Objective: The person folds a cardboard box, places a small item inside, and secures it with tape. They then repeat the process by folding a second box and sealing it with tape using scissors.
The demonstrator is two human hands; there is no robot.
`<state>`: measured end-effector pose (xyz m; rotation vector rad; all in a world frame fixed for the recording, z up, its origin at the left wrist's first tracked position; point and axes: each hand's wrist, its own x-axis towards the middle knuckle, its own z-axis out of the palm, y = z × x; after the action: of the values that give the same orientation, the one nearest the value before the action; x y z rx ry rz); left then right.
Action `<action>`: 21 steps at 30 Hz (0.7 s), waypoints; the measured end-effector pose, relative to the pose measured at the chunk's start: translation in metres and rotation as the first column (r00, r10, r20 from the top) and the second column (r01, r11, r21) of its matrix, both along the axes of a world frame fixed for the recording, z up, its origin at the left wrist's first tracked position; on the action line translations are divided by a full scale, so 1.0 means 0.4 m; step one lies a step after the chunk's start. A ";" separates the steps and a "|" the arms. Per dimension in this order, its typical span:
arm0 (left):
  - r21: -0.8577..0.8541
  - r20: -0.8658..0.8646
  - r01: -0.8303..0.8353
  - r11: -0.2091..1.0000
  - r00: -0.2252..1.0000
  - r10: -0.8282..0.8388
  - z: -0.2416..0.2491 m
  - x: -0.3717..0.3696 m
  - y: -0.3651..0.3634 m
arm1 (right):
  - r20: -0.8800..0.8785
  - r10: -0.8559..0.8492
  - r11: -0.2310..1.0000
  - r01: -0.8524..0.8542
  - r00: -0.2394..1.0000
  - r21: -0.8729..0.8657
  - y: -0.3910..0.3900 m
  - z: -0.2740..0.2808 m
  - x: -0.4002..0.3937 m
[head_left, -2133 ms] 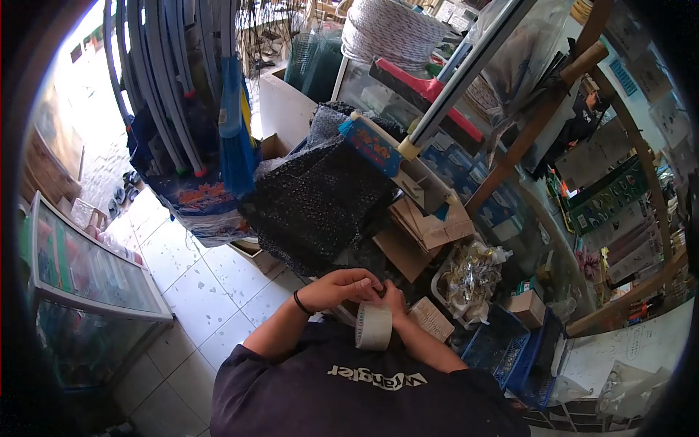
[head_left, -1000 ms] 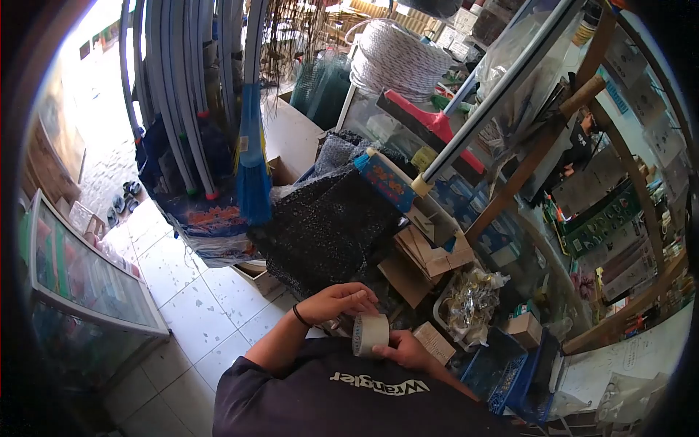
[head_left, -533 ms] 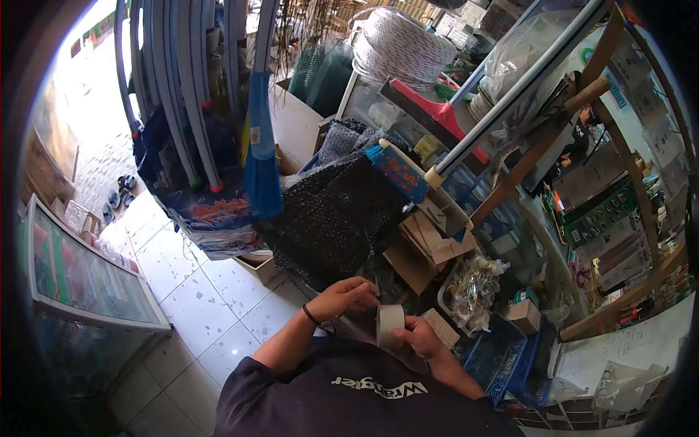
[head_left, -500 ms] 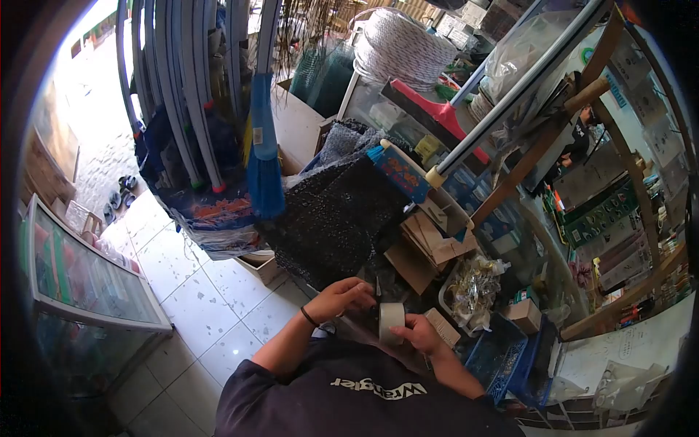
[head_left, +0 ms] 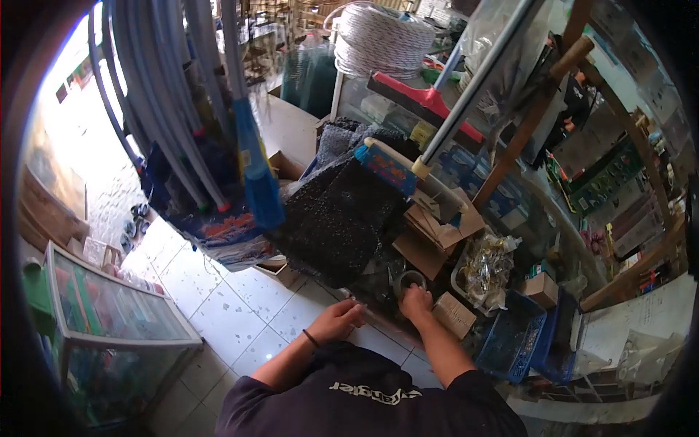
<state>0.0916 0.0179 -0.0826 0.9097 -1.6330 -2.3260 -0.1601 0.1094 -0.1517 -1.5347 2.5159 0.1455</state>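
My right hand [head_left: 416,300] grips a roll of tape [head_left: 413,277] by its near side, at the edge of the dark worktop. The roll lies tilted with its round opening facing up. My left hand [head_left: 344,319], with a dark band at the wrist, hovers apart from the roll, over the tiled floor. Its fingers are curled together; whether something small is between them I cannot make out. Black bubble wrap [head_left: 335,218] lies just beyond both hands. Right of the roll are a small cardboard box [head_left: 453,315] and pieces of folded cardboard [head_left: 422,251].
A tub of clear plastic packets [head_left: 486,269] and a blue plastic basket [head_left: 512,336] stand at right. Mop or broom poles and a blue broom [head_left: 258,186] rise at left. A glass cabinet [head_left: 120,313] stands on the tiles. A coil of white rope [head_left: 382,40] sits behind.
My right hand has carried the tape roll forward and right, down to the worktop. My left hand has drawn back toward my body, away from the roll. The view has shifted slightly.
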 end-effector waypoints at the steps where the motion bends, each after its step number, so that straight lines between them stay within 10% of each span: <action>1: -0.059 -0.016 0.027 0.998 0.999 -0.028 -0.007 -0.030 -0.011 | 0.003 -0.008 1.000 0.008 1.000 -0.015 0.002 0.001 -0.004; 11: -0.728 -0.004 0.173 0.664 0.967 -0.255 0.047 -0.275 -0.109 | 0.504 -0.157 0.772 0.424 0.850 -0.474 0.080 0.134 0.024; 14: -0.837 0.001 0.180 0.517 0.945 -0.327 0.078 -0.324 -0.082 | 0.941 -0.120 0.679 0.717 0.317 -0.155 0.144 0.169 0.011; 18: -0.895 -0.109 0.099 0.435 0.897 -0.428 0.105 -0.383 -0.007 | 0.928 0.032 0.628 0.730 -0.370 0.270 0.215 0.267 0.018; 21: -0.895 -0.167 0.046 0.444 0.888 -0.428 0.096 -0.412 0.046 | 0.852 0.214 0.672 0.705 -0.478 0.227 0.273 0.272 0.001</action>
<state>-0.0733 0.0363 -0.0443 -0.0344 -2.4314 -1.2098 -0.1597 0.2187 -0.0430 -0.0968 1.0387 -1.5487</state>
